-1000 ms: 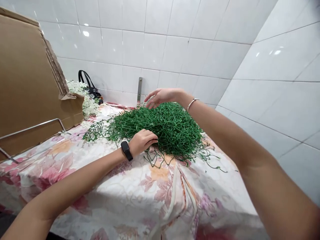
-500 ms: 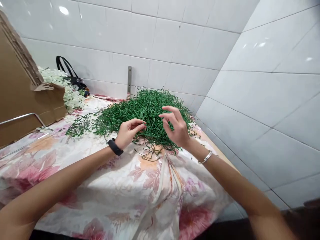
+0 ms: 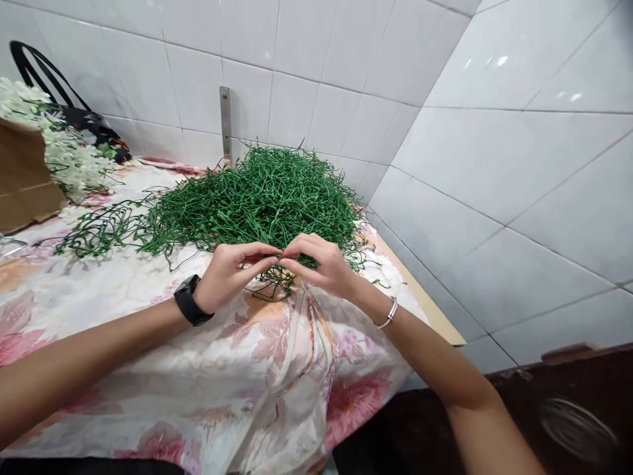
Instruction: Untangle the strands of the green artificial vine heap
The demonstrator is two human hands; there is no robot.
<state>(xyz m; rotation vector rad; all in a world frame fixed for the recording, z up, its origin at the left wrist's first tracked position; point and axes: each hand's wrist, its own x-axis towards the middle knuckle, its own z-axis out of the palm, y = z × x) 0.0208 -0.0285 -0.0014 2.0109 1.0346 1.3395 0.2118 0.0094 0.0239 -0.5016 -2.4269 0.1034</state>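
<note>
A large tangled heap of thin green stems point(image 3: 277, 191) lies on the flowered cloth point(image 3: 208, 369), with a looser part trailing left. At the heap's near edge, my left hand point(image 3: 232, 270), with a black watch on its wrist, is closed in a pinch. My right hand point(image 3: 321, 264), wearing a silver bracelet, pinches too, its fingertips meeting those of the left. Whatever lies between the fingertips is too small to make out. A few loose stems point(image 3: 271, 287) show just below them.
White flowers point(image 3: 79, 158), a brown cardboard piece point(image 3: 24, 178) and a black bag point(image 3: 84, 125) stand at the left. Behind the heap, a metal strip point(image 3: 225, 122) is fixed to the tiled wall point(image 3: 291, 46). Another tiled wall rises at the right.
My right hand has come down and left, its spread fingers closing until they meet my left hand's fingertips. The view has shifted, so less cardboard shows.
</note>
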